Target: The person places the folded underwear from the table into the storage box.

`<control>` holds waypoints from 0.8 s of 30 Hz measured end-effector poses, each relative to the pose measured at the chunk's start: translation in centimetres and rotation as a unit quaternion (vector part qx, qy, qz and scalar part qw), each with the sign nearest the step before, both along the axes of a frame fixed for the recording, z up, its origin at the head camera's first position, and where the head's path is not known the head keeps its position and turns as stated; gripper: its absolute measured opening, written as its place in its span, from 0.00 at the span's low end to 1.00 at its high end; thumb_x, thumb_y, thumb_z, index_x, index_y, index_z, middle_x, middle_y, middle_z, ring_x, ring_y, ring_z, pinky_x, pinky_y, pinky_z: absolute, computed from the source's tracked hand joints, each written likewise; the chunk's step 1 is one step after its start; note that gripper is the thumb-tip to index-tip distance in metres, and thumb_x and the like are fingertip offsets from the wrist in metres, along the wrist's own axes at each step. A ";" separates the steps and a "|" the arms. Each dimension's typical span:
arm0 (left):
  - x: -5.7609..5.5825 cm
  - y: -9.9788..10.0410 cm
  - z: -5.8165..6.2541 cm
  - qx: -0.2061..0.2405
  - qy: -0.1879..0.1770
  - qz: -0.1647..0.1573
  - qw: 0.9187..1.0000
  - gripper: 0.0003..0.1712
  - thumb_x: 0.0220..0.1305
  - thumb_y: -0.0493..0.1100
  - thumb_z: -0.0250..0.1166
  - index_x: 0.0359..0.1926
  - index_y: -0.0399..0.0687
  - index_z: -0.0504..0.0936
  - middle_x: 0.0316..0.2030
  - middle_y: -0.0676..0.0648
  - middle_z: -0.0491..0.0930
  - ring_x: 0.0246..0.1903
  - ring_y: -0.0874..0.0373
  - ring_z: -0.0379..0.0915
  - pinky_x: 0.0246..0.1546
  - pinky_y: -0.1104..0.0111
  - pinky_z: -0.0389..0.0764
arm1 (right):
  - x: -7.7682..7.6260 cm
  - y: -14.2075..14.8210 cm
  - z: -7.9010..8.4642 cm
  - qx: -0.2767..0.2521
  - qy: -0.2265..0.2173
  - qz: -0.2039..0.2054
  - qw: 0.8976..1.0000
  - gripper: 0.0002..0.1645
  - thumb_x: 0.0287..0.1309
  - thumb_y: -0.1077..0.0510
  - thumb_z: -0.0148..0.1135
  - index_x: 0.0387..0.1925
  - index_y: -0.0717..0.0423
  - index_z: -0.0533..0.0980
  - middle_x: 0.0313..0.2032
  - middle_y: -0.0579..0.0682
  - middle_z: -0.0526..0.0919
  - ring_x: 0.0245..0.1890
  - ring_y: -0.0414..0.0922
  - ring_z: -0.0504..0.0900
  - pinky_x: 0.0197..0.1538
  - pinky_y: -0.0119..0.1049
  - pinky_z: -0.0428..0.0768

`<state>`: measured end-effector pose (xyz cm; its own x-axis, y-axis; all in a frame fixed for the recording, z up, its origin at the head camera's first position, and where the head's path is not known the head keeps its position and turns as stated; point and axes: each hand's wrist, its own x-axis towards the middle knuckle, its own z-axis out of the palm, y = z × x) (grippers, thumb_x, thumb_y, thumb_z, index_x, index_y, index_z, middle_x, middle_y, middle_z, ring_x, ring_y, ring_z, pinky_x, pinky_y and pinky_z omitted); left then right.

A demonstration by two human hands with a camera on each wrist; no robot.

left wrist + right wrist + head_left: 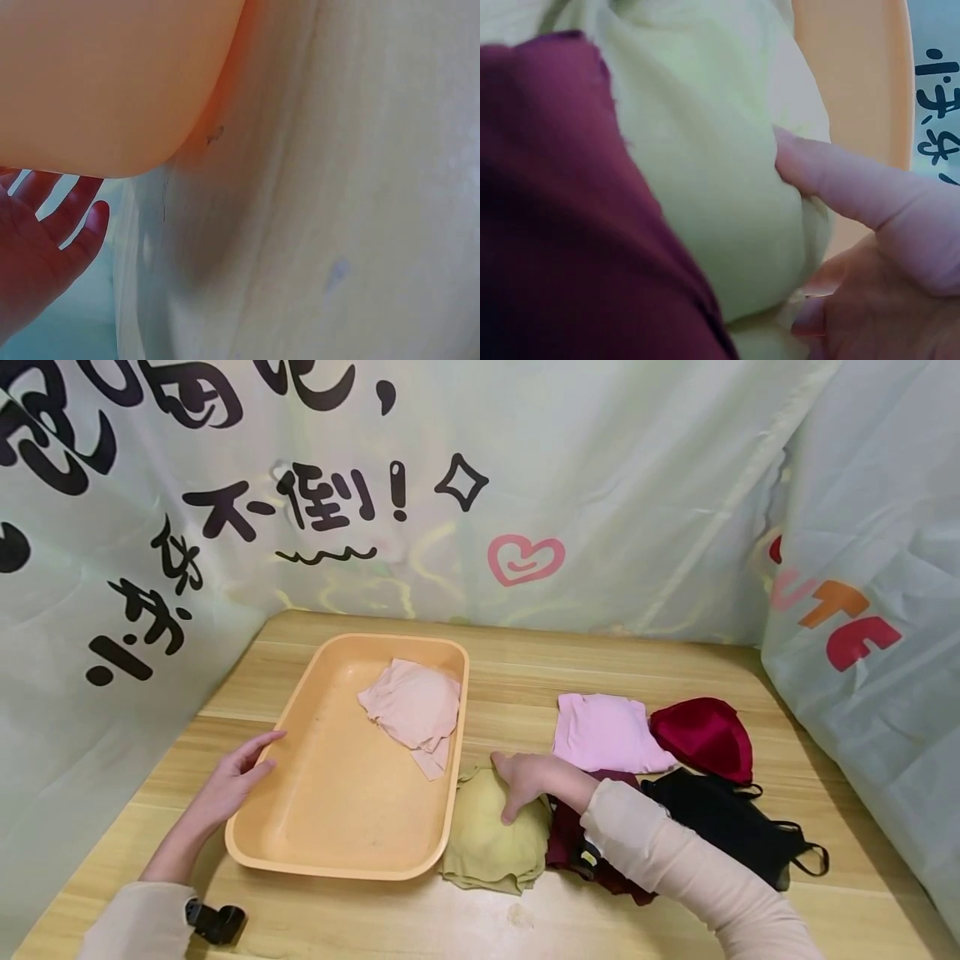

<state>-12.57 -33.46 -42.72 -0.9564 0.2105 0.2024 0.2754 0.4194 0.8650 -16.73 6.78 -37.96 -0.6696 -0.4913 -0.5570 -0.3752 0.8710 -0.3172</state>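
Note:
A folded yellow-green bra (487, 852) lies on the table against the right side of an orange plastic tray (337, 827). My right hand (528, 777) pinches its far edge, the thumb (802, 161) on the cloth and the fingers partly hidden behind it. At the tray's left rim is my left hand (236, 781), its fingers extended along the outer side in the left wrist view. Inside the tray, a pale pink bra (416, 702) rests near the far right corner. Dark maroon underwear (577, 202) lies right beside the yellow-green bra, partly under my right forearm.
Farther right are a folded pink garment (603, 735), a shiny red bra (705, 735) and a black strappy garment (735, 822). Printed cloth walls (637, 527) enclose the wooden table (517, 660) at the back and sides. A small black device (217, 922) sits by the left sleeve.

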 end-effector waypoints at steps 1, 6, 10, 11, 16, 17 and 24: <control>0.0 0.0 0.0 0.000 0.001 0.000 1.000 0.22 0.67 0.33 0.48 0.60 0.26 0.61 0.60 0.19 0.49 0.55 0.84 0.48 0.47 0.89 0.58 | 0.0 0.0 -0.1 0.000 0.003 0.000 1.000 0.59 0.37 0.53 0.74 0.66 0.67 0.50 0.56 0.63 0.70 0.56 0.52 0.69 0.56 0.41 0.67; 0.0 0.1 0.0 0.000 0.003 0.001 1.000 0.22 0.67 0.33 0.49 0.59 0.26 0.61 0.60 0.19 0.49 0.55 0.84 0.48 0.46 0.89 0.59 | -0.2 0.4 -0.5 -0.052 -0.022 -0.025 0.998 0.59 0.39 0.57 0.72 0.67 0.66 0.47 0.57 0.64 0.68 0.49 0.49 0.71 0.56 0.42 0.67; 0.1 0.0 0.0 -0.004 0.002 0.001 1.000 0.22 0.67 0.34 0.49 0.59 0.26 0.61 0.60 0.20 0.50 0.55 0.84 0.48 0.47 0.89 0.59 | -0.5 1.1 -0.6 -0.139 -0.075 -0.053 0.986 0.58 0.40 0.63 0.69 0.68 0.64 0.44 0.64 0.66 0.57 0.57 0.51 0.64 0.62 0.45 0.60; 0.1 0.0 0.1 -0.006 0.000 0.001 1.000 0.22 0.67 0.34 0.49 0.59 0.26 0.61 0.61 0.21 0.50 0.55 0.84 0.48 0.47 0.90 0.58 | -0.6 1.3 -0.5 -0.159 -0.087 -0.055 0.982 0.58 0.41 0.63 0.68 0.69 0.63 0.44 0.64 0.66 0.56 0.58 0.52 0.63 0.63 0.46 0.59; 0.2 0.0 0.2 -0.014 -0.008 0.007 1.000 0.23 0.67 0.35 0.50 0.60 0.27 0.61 0.62 0.22 0.50 0.55 0.85 0.47 0.46 0.90 0.58 | -0.9 2.3 0.1 -0.245 -0.132 -0.052 0.959 0.56 0.44 0.64 0.66 0.69 0.60 0.43 0.68 0.62 0.48 0.67 0.55 0.48 0.66 0.51 0.49; 0.2 0.0 0.2 -0.017 -0.010 0.009 1.000 0.23 0.67 0.35 0.50 0.60 0.27 0.61 0.62 0.22 0.50 0.54 0.85 0.47 0.46 0.90 0.58 | -1.0 2.5 0.2 -0.261 -0.141 -0.054 0.954 0.55 0.44 0.64 0.65 0.69 0.59 0.44 0.68 0.61 0.47 0.67 0.55 0.47 0.66 0.51 0.48; 0.3 0.0 0.2 -0.023 -0.013 0.006 1.000 0.24 0.68 0.36 0.49 0.61 0.28 0.60 0.62 0.23 0.50 0.54 0.85 0.46 0.46 0.90 0.57 | -1.8 3.9 0.7 -0.344 -0.165 -0.074 0.921 0.39 0.51 0.61 0.63 0.65 0.57 0.60 0.66 0.58 0.56 0.67 0.55 0.49 0.64 0.54 0.50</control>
